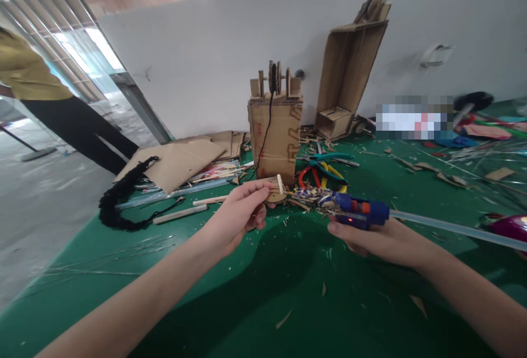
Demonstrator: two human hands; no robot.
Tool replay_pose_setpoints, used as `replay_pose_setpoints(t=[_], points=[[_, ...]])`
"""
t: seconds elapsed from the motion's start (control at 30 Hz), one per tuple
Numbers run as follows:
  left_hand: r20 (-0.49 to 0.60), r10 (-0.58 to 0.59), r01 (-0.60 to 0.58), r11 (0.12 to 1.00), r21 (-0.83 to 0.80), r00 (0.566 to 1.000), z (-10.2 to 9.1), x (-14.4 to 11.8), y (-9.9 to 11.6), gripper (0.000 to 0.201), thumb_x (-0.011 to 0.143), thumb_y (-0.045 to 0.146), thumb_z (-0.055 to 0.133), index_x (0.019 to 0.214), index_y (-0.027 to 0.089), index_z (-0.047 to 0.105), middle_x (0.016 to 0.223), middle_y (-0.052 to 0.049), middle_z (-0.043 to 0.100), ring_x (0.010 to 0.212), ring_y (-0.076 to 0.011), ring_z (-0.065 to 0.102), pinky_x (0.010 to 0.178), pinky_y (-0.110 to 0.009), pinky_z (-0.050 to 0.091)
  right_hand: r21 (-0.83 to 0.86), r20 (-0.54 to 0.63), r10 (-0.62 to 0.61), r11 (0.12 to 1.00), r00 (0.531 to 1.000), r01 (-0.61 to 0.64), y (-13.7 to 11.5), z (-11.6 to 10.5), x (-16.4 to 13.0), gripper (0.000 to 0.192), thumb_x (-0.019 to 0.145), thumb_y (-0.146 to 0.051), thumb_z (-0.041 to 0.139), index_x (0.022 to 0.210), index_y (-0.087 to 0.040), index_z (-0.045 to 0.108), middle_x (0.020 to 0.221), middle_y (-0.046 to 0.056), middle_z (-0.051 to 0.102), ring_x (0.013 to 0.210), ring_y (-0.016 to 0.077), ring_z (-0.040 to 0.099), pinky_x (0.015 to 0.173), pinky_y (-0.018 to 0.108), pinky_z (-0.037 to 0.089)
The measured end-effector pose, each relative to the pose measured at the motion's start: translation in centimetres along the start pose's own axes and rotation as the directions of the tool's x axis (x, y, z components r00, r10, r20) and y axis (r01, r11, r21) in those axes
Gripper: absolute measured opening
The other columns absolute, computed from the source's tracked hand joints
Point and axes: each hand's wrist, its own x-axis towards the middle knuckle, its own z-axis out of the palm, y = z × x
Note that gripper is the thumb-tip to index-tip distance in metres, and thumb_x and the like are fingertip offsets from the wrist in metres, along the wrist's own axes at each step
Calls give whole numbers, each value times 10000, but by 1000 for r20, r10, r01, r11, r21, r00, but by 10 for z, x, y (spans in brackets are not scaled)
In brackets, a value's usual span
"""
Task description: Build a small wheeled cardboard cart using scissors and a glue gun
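Note:
My left hand (249, 204) is closed in a pinch on a thin wooden stick, with a short pale crosspiece (280, 184) standing near its end. A small cardboard piece (275, 197) shows just behind and below these fingers; whether they touch it I cannot tell. My right hand (370, 237) is wrapped round a blue hot glue gun (362, 211), its red light lit. Its nozzle end points left toward the stick, and a clear glue stick (457, 227) sticks out of its back. Behind my hands stands a cardboard tower (275, 138) with a pulley wheel and black cord on top.
Pliers (323, 174) and cardboard scraps lie behind the glue gun. A taller cardboard frame (343, 72) leans by the white wall. At left are cardboard sheets (193, 155), wooden rods (180, 214) and a black yarn bundle (117, 204). A person (37, 83) stands beyond the green table (247, 303).

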Motion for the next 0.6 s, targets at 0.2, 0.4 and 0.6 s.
replay_pose_setpoints(t=[0.2,0.4,0.6], points=[[-4,-7,7,1000,-22,1000,0,1,0,176,822,274,581,970,187,622,682,4,539,458,-36,409,417,-162,325,-5,4,-6,1000,1000,6,-1,-1,-1,398,690,-581,650,580,-222,519,513,-13,493,518,142,484,495,266,385],[-8,1,-1,1000,-27,1000,-1,2,0,155,801,256,599,940,190,621,666,16,523,466,-39,411,424,-162,327,-24,14,-10,1000,1000,10,4,-3,0,418,690,-632,615,595,-234,527,543,0,508,548,165,508,511,283,398],[9,17,-17,999,38,1000,-4,4,-5,183,810,289,596,978,216,605,708,19,534,497,-44,439,433,-166,313,-60,19,38,998,999,-37,11,-3,3,442,719,-674,552,670,-235,552,582,4,525,578,168,516,554,306,404]])
